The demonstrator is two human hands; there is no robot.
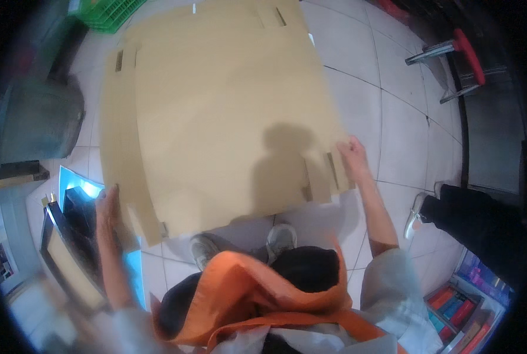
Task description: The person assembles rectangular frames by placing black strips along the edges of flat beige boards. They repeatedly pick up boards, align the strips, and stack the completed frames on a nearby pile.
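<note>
A large flat sheet of brown cardboard [216, 112] spreads out in front of me, with short slots cut near its corners and fold lines along its sides. At its left edge, my left hand [107, 203] is closed on the rim, its fingers partly hidden. My right hand [352, 156] pinches the right edge close to the near corner. Both hands hold the sheet above the floor, and its near edge hangs over my shoes. A shadow falls across the right half of the cardboard.
White floor tiles [358, 76] surround the sheet. A green plastic crate [107, 15] stands at the far left, a red-topped stool [469, 56] at the far right. Another person's leg and shoe [415, 215] are at right. Dark framed panels [68, 259] lean beside my left arm; boxed goods [452, 310] sit lower right.
</note>
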